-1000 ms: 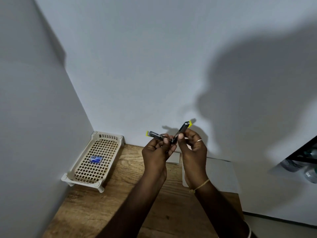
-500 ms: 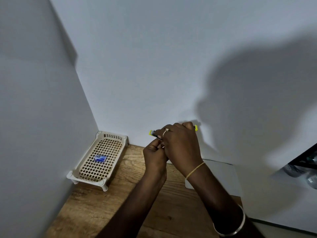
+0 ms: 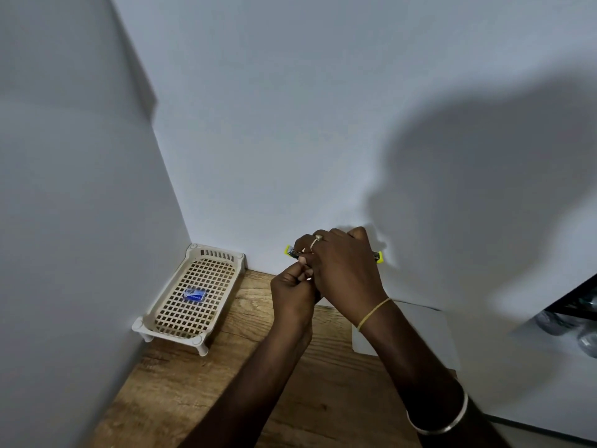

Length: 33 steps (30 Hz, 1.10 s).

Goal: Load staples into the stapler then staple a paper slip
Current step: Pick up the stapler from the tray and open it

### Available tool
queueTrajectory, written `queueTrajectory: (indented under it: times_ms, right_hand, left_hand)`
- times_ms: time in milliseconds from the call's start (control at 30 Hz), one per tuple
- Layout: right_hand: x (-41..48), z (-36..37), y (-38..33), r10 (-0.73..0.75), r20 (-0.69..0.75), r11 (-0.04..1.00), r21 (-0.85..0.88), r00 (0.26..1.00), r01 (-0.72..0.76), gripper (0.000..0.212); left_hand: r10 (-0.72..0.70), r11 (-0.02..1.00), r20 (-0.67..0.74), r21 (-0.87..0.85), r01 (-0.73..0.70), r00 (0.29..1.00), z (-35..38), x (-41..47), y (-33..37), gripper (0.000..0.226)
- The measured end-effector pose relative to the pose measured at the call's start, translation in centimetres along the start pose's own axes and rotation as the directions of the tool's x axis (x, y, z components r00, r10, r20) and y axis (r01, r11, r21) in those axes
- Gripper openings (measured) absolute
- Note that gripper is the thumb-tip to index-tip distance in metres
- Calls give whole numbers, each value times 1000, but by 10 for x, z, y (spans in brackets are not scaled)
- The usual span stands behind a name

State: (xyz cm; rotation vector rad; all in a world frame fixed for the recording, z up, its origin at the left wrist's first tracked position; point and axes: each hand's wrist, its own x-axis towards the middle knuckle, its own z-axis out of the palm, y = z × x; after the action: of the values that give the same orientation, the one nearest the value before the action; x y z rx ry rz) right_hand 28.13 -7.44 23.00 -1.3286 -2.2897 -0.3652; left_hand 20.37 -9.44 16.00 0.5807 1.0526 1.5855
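A small metal stapler with yellow ends (image 3: 291, 252) is held up in front of the white wall, mostly hidden. My right hand (image 3: 342, 270) wraps over its top, with a yellow tip sticking out on each side. My left hand (image 3: 292, 294) grips it from below at the left end. A small blue staple box (image 3: 193, 296) lies in the cream mesh tray (image 3: 168, 321) at the left. A white paper sheet (image 3: 420, 328) lies on the wooden table under my right forearm.
The wooden table (image 3: 245, 376) sits in a corner between white walls at the left and back. At the right edge a dark shelf opening (image 3: 578, 305) shows some clear bottles.
One second ago the stapler was hinged open between both hands. My right hand has since come over the top and pressed it flat, covering most of it. The view shifted slightly.
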Motion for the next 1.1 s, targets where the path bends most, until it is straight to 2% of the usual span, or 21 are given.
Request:
queueTrajectory:
  times_ms: [233,333,400,500,533,667,767,867,1100]
  right_hand:
    - [1,0,6,-49,97,997,-53,994,54,5]
    - [1,0,13,-71,171,997,-7,983,73,9]
    - [0,0,18,-104,233,994,54,967,94,9]
    - [1,-2,27,-166,318,978,174,934,114,3]
    - [1,-2,30,-177,333,969,224,926,105,8]
    - [3,2,38,-155,373,889,456,915,-35,17]
    - [6,8,41,-163,384,869,492,909,-52,22]
    - [9,10,42,-172,383,865,499,907,-47,14]
    - [7,8,43,-206,286,846,533,936,24,13]
  left_hand:
    - [-15,999,-2,31,15,1000,-5,-1,-1,52]
    - [-24,999,-2,38,24,1000,-8,-2,0,54]
    - [-25,999,12,41,25,1000,-9,-3,0,51]
    - [-40,999,49,29,39,998,-12,-5,-1,34]
    - [-47,999,64,29,45,997,-13,-5,-1,30]
    - [-90,995,83,56,86,992,-17,-3,-2,27]
    - [-107,993,68,60,103,992,-16,-2,-2,22]
    - [-96,994,64,55,92,993,-17,-1,0,20]
    - [-78,997,79,22,76,994,-12,-1,4,16]
